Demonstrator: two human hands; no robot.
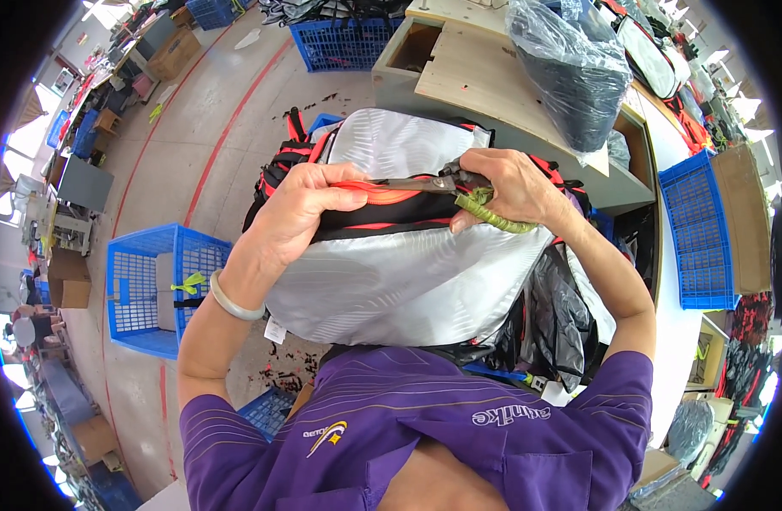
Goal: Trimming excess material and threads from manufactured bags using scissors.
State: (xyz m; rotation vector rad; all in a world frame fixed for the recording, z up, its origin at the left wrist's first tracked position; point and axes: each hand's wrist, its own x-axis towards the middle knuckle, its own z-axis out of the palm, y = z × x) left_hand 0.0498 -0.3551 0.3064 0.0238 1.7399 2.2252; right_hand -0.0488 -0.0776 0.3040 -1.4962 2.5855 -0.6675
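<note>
A silver-grey bag with black panels and red-orange trim lies across in front of my body, its lining turned outward. Between the thumb and fingers of my left hand is a strip of the red-orange trim, pulled level. My right hand is closed round scissors whose handle is wrapped in green. Their blades point left and lie along the trim, close to my left fingertips. Whether the blades are parted I cannot tell. A white label hangs from the bag's lower left.
To the left stands a blue plastic crate; another blue crate is at the back. A worn wooden table holds a plastic-wrapped black bundle. On the right, a blue crate stands beside cardboard. Dark and red scraps litter the floor.
</note>
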